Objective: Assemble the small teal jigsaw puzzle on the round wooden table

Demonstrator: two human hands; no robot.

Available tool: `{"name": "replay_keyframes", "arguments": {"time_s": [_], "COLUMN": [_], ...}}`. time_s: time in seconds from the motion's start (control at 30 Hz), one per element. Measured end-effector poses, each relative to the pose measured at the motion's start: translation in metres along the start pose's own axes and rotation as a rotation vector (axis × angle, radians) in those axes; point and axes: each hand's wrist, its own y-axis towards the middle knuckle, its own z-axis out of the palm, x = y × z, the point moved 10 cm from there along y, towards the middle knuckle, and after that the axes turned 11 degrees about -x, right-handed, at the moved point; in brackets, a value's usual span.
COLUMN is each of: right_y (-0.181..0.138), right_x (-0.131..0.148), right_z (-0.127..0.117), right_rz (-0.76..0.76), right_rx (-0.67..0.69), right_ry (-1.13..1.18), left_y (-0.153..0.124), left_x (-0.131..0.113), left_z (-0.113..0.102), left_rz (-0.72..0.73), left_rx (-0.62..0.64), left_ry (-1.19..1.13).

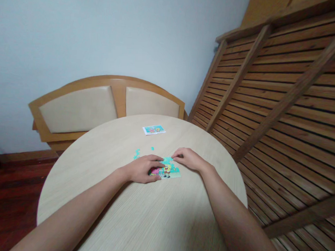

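Observation:
A small cartoon jigsaw puzzle [170,171], teal with yellow and pink figures, lies on the round pale wooden table [139,214]. My left hand [143,168] rests on the puzzle's left part, fingers lying flat over it. At the puzzle's upper right edge my right hand [188,158] has its fingers curled down, pinched at the edge; what they hold, if anything, is hidden. A few loose teal pieces [137,153] lie just beyond my left hand, and one more piece [152,148] sits a little further back.
A reference picture card [154,130] lies near the table's far edge. Behind the table stands a wooden bench with two cream cushioned backs [80,109]. A slatted wooden frame [285,95] leans along the right. Dark red floor [9,199] shows at left.

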Motion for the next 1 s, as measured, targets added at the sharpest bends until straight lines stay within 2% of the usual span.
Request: {"name": "replay_keyframes", "arguments": {"time_s": [0.1, 0.2, 0.37, 0.53, 0.67, 0.83, 1.0], "right_y": [-0.003, -0.009, -0.017, -0.015, -0.014, -0.016, -0.015], "right_x": [-0.018, -0.047, -0.072, -0.069, -0.068, -0.058, -0.049], "right_z": [-0.019, -0.037, -0.036, -0.029, -0.025, -0.017, -0.007], "right_rz": [0.073, 0.212, 0.340, 0.330, 0.379, 0.426, 0.379], "right_rx": [-0.094, -0.167, -0.116, -0.088, -0.061, -0.002, 0.028], "right_ry": [-0.038, -0.114, -0.108, -0.141, -0.144, -0.089, 0.053], "left_y": [-0.001, -0.003, -0.005, -0.006, -0.005, -0.005, -0.005], "left_x": [0.001, 0.004, 0.013, 0.016, 0.016, 0.015, 0.016], "left_z": [-0.001, -0.005, -0.013, -0.009, -0.006, -0.006, -0.006], "left_rz": [0.018, 0.031, 0.027, 0.018, 0.016, 0.004, -0.002], "left_rx": [-0.016, -0.047, -0.069, -0.046, -0.029, -0.018, -0.025], "left_ry": [-0.022, -0.038, -0.019, -0.006, 0.006, 0.012, 0.010]}}
